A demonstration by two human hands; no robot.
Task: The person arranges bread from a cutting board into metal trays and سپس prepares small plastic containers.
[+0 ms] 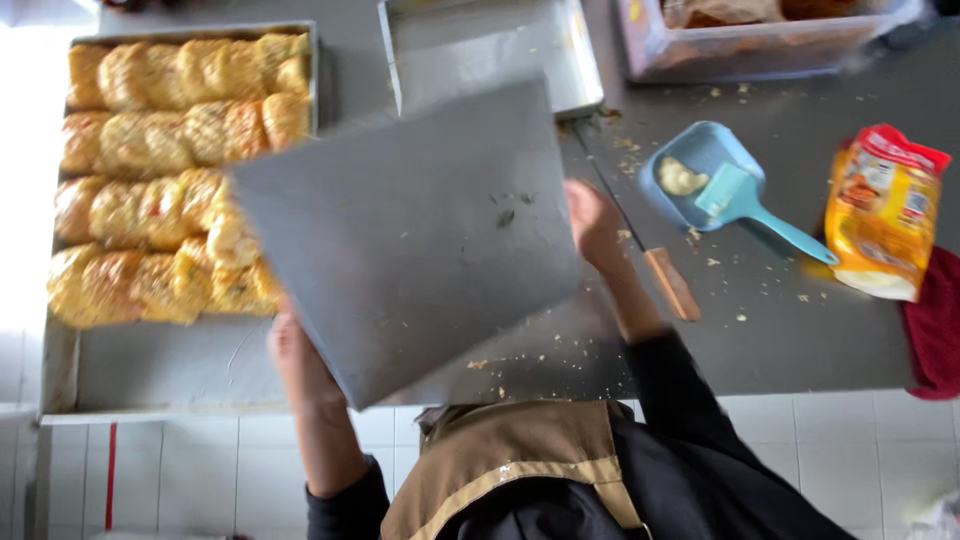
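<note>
— What do the hands have hold of?

— A flat grey metal sheet (pixel 410 235), held tilted above the counter (pixel 800 340). The left hand (pixel 295 360) grips its lower edge near the corner, the right hand (pixel 592 222) its right edge. The fingers of both curl round behind the sheet, so I cannot tell how they are spread.

— What does the sheet hide?

— Its left corner covers part of the big tray (pixel 150 370) with rows of golden buns (pixel 160 170), and its top edge overlaps an empty steel tray (pixel 480 50) behind.

— And on the right?

— A knife with a wooden handle (pixel 670 283) lies just beside the right wrist, its blade running up under the hand. Further right sits a blue scoop (pixel 735 185) holding a pale lump, then an orange packet (pixel 882 212) lying against a red cloth (pixel 935 330). A clear tub (pixel 760 50) stands at the back. Crumbs (pixel 560 355) are scattered over the counter below the sheet.
</note>
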